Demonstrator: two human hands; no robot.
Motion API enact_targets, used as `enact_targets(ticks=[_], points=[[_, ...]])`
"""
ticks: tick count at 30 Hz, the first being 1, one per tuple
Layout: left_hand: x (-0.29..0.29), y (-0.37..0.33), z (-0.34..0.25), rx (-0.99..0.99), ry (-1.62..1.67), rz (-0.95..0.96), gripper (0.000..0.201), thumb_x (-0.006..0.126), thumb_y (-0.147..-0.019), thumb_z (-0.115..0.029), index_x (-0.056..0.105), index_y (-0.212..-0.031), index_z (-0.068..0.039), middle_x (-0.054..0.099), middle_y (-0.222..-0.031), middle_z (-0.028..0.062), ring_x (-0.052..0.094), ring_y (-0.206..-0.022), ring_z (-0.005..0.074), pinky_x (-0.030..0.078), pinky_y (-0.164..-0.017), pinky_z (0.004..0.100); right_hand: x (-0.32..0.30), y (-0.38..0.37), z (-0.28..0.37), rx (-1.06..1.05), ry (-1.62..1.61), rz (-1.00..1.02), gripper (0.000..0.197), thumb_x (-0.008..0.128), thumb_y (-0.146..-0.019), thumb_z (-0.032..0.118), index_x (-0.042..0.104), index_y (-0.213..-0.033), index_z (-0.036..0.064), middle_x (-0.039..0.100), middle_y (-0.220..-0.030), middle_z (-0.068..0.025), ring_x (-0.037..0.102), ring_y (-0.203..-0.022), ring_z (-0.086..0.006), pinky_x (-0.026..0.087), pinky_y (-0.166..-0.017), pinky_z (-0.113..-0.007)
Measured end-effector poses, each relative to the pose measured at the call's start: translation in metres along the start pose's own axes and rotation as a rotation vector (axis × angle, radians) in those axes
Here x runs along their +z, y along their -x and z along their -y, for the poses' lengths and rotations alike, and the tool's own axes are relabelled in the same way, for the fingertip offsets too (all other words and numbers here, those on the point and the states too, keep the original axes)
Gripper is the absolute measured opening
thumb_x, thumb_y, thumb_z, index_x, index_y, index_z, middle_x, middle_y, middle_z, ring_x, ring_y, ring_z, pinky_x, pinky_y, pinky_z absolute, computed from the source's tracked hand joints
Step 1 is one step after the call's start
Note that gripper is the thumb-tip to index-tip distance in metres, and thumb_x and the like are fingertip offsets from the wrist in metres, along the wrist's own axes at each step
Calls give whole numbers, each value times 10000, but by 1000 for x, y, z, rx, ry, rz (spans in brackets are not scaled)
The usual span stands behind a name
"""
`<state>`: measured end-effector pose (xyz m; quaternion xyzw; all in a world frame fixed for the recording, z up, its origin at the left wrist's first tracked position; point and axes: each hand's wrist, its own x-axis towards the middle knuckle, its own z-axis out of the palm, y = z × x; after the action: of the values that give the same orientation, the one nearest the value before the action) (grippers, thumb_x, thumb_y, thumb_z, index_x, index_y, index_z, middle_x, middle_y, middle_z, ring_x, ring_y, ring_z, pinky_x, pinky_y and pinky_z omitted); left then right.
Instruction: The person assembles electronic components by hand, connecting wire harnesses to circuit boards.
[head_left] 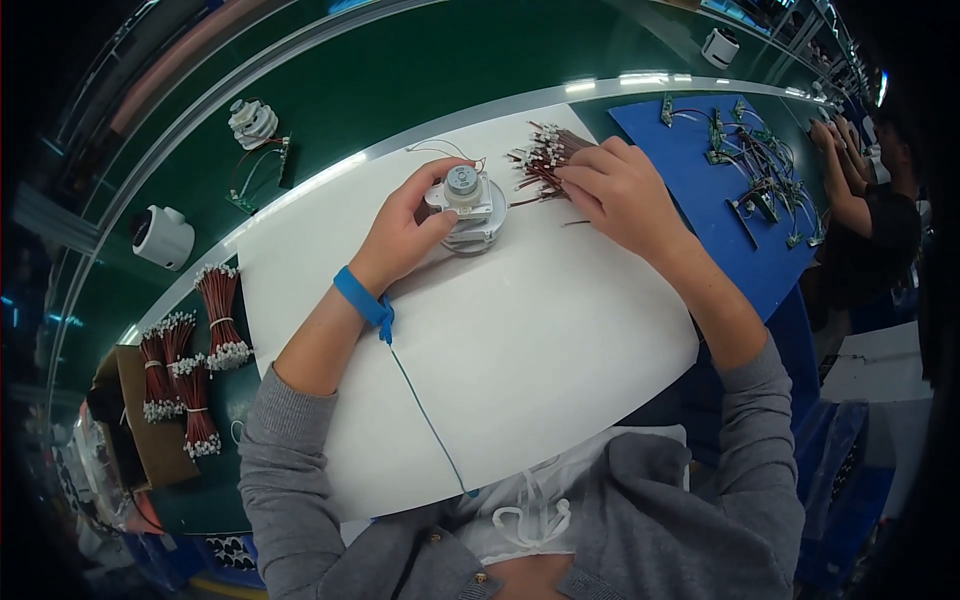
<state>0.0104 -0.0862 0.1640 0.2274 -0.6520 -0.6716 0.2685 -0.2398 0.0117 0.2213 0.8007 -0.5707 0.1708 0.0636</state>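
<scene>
Left grip: the left hand (pixel 408 232) is wrapped around a small white motor unit (pixel 467 205), fingers over its far side and thumb on the near side, holding it upright on the white mat (pixel 520 350).
Right grip: the right hand (pixel 620 190) lies on a loose heap of red-brown wire leads (pixel 545 158), fingertips pinched down into them; which lead it has, I cannot tell.
Motor unit: grey round cap on top, round white base, near the far edge of the mat, just beside the leads.
Wrist: a blue strap (pixel 360 296) with a thin green cord trailing back toward the body.
Table: green, carrying tied wire bundles (pixel 195 350) at the left and a white round housing (pixel 160 237) beyond them.
Right side: a blue board (pixel 700 200) with small circuit boards and wires; another person's hands (pixel 835 135) work past it.
</scene>
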Motion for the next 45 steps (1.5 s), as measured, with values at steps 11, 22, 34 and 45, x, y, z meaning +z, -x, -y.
enact_targets(ticks=[11,22,34,45], points=[[6,-5,17,42,-81,78,666,672,-715,-135,409,-1322,-60,501,-1302,96,430,-1247,223,299,-1074,360,-8,-5,-26,187,-332,-217,166,583,-887,113,660,-1011,36,624,-823,-68,554,-662,-202,462,-606,-282],[14,-16,20,-10,6,152,722,614,-760,-314,381,-1391,-49,470,-1353,115,396,-1287,243,253,-1097,362,-7,-2,35,842,-1173,513,274,464,-911,223,640,-908,14,603,-612,-48,500,-463,-69,380,-452,-205],[20,-20,30,75,-84,136,635,612,-769,-231,423,-1346,-48,474,-1336,113,410,-1271,239,281,-1083,361,20,3,44,924,-1274,508,289,399,-910,217,594,-889,4,568,-559,-47,456,-424,-86,365,-421,-234],[18,-16,37,177,-376,91,635,589,-749,-262,401,-1311,-36,423,-1333,123,369,-1269,270,273,-1069,380,24,-5,49,1022,-1346,494,272,400,-902,202,586,-890,4,538,-543,-37,430,-427,-89,338,-417,-233]])
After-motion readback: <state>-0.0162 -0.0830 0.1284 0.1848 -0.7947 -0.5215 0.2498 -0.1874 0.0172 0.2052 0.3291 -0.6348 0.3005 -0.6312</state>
